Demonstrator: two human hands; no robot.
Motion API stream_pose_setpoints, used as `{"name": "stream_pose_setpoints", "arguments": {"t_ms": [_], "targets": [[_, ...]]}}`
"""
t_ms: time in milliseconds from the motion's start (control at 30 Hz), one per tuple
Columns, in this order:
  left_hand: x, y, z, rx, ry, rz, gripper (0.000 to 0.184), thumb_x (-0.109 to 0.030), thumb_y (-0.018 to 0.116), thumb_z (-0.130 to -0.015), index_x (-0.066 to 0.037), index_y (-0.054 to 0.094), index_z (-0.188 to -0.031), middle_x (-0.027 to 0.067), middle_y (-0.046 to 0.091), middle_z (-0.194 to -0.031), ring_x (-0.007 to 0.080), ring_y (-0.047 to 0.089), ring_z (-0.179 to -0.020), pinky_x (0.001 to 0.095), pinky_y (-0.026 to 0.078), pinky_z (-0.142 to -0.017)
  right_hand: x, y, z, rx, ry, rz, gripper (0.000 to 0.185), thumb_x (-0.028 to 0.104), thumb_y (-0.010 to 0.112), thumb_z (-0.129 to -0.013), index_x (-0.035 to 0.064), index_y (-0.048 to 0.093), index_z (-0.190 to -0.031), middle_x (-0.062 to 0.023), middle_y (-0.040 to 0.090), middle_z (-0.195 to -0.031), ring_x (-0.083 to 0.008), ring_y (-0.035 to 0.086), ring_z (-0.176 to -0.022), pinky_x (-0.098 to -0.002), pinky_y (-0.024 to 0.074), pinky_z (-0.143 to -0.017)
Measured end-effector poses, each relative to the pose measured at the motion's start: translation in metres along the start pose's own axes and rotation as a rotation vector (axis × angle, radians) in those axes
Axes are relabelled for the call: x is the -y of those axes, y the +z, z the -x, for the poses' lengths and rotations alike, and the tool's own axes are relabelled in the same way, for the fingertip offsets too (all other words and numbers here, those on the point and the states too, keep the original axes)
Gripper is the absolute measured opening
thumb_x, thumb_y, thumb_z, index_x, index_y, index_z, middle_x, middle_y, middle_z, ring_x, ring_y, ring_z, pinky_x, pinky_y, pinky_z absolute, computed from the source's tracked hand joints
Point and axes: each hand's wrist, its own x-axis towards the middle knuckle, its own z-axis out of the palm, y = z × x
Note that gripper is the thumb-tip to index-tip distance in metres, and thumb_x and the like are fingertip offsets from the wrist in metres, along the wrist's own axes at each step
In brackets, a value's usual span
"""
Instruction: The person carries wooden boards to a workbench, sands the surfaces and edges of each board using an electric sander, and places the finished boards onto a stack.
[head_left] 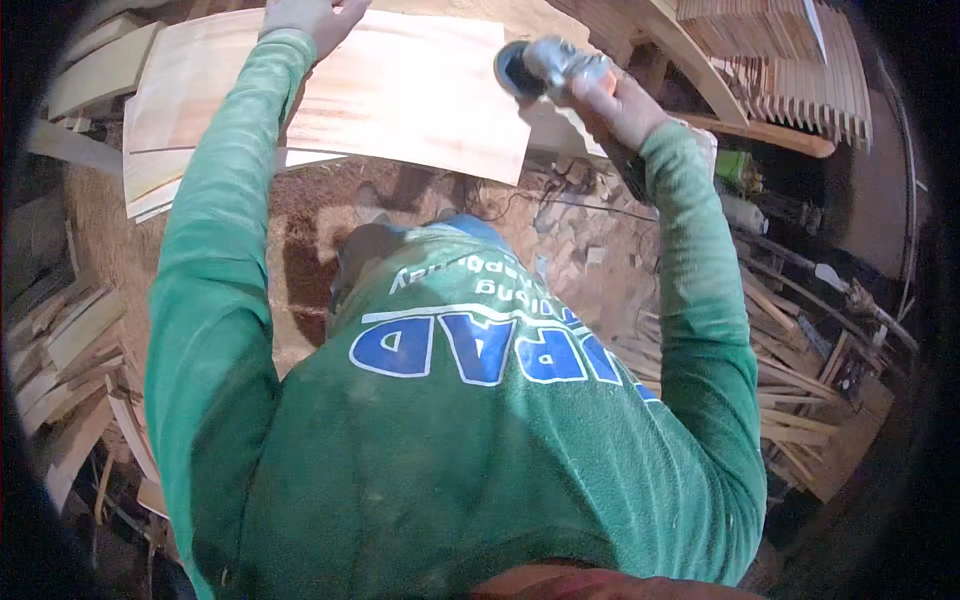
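Note:
My right hand is wrapped round the body of an angle grinder. The grinder's round disc faces left, by the right end of a pale wooden board; whether disc and wood touch, I cannot tell. At the top edge of the view, my left hand lies over the board's far side with its thumb spread out. The tips of its other fingers are cut off by the frame. Under the board, the edge of another pale sheet shows at the left.
Stacked wooden pieces stand at the upper right, near a curved timber. Wood offcuts litter the dusty floor below. Strips of scrap wood pile up at the left, and more strips lie at the right. A cable crosses the floor.

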Motion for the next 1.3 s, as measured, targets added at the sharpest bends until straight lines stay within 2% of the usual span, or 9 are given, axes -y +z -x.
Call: {"name": "stream_pose_setpoints", "arguments": {"t_ms": [100, 300, 467, 600, 700, 800, 1033, 1200, 1300], "targets": [[0.003, 0.009, -0.008, 0.048, 0.018, -0.093, 0.07, -0.069, 0.034, -0.099, -0.015, 0.072, -0.124, 0.0102, 0.073, -0.122, 0.0299, 0.065, -0.119, 0.0523, 0.04, -0.106, -0.001, 0.002, 0.015, 0.048, 0.018, 0.152, 0.077, 0.067, 0.069, -0.084, 0.0004, 0.069, -0.122, -0.0153, 0.074, -0.111, -0.0225, 0.069, -0.104, -0.0373, 0.0534, -0.093], [0.005, 0.013, -0.008, 0.025, -0.017, -0.067, 0.07, -0.069, 0.035, -0.099, -0.015, 0.072, -0.126, 0.0102, 0.073, -0.123, 0.0302, 0.065, -0.12, 0.0533, 0.036, -0.11, 0.0, 0.046, 0.053, 0.315, -0.176, 0.375, 0.076, 0.065, 0.071, -0.081, 0.0034, 0.068, -0.125, -0.016, 0.074, -0.111, -0.0243, 0.068, -0.107, -0.0396, 0.0518, -0.096], [0.009, 0.014, -0.01, 0.047, 0.003, -0.045, 0.067, -0.066, 0.039, -0.099, -0.015, 0.07, -0.129, 0.0107, 0.07, -0.129, 0.0299, 0.062, -0.124, 0.0521, 0.031, -0.115, 0.017, 0.003, -0.016, 0.012, 0.028, 0.15, 0.082, 0.068, 0.068, -0.082, 0.0002, 0.066, -0.127, -0.0191, 0.071, -0.114, -0.026, 0.067, -0.107, -0.0385, 0.0514, -0.095], [0.006, 0.01, -0.009, 0.029, 0.006, -0.03, 0.068, -0.065, 0.037, -0.1, -0.013, 0.071, -0.129, 0.012, 0.072, -0.126, 0.0306, 0.064, -0.122, 0.0532, 0.03, -0.116, 0.01, 0.002, -0.017, -0.038, -0.021, 0.177, 0.056, 0.058, 0.065, -0.092, 0.0058, 0.068, -0.112, 0.0012, 0.061, -0.08, -0.0095, 0.053, -0.064, -0.0257, 0.0428, -0.055], [0.002, 0.008, -0.005, 0.01, -0.012, -0.02, 0.066, -0.064, 0.039, -0.099, -0.013, 0.072, -0.126, 0.0123, 0.071, -0.125, 0.0315, 0.063, -0.122, 0.0554, 0.029, -0.118, 0.015, 0.031, 0.047, 0.192, -0.146, -0.025, 0.068, 0.058, 0.073, -0.086, 0.0044, 0.066, -0.126, -0.0087, 0.068, -0.1, -0.0107, 0.061, -0.097, -0.0335, 0.0533, -0.079], [0.004, 0.011, -0.007, 0.003, -0.02, 0.0, 0.064, -0.064, 0.04, -0.099, -0.014, 0.073, -0.123, 0.0123, 0.072, -0.124, 0.0324, 0.063, -0.122, 0.0555, 0.029, -0.117, 0.022, 0.036, 0.064, 0.334, -0.05, 0.339, 0.076, 0.058, 0.076, -0.082, 0.0035, 0.062, -0.134, -0.0154, 0.07, -0.124, -0.0231, 0.065, -0.114, -0.037, 0.0502, -0.102], [0.009, 0.016, -0.01, -0.009, 0.004, 0.019, 0.065, -0.065, 0.041, -0.098, -0.014, 0.074, -0.121, 0.0134, 0.072, -0.121, 0.0323, 0.064, -0.121, 0.0527, 0.032, -0.113, -0.008, -0.012, -0.019, -0.033, -0.052, 0.088, 0.084, 0.075, 0.062, -0.084, 0.0021, 0.067, -0.127, -0.0149, 0.071, -0.117, -0.0254, 0.066, -0.11, -0.0388, 0.0508, -0.097], [0.006, 0.008, -0.007, 0.043, -0.009, -0.025, 0.071, -0.069, 0.039, -0.097, -0.013, 0.072, -0.126, 0.0131, 0.071, -0.124, 0.0303, 0.063, -0.123, 0.0521, 0.032, -0.114, -0.004, 0.028, 0.037, 0.204, -0.202, -0.053, 0.072, 0.057, 0.076, -0.084, 0.0039, 0.065, -0.13, -0.0128, 0.071, -0.122, -0.0214, 0.065, -0.113, -0.0366, 0.0485, -0.103], [0.002, 0.003, -0.006, 0.085, -0.024, -0.055, 0.077, -0.073, 0.037, -0.096, -0.012, 0.07, -0.13, 0.0117, 0.07, -0.129, 0.0288, 0.061, -0.126, 0.0526, 0.032, -0.114, 0.022, 0.039, 0.059, 0.387, -0.026, 0.31, 0.084, 0.068, 0.075, -0.076, 0.0038, 0.066, -0.128, -0.0147, 0.071, -0.121, -0.025, 0.066, -0.111, -0.0375, 0.0496, -0.103]]}}
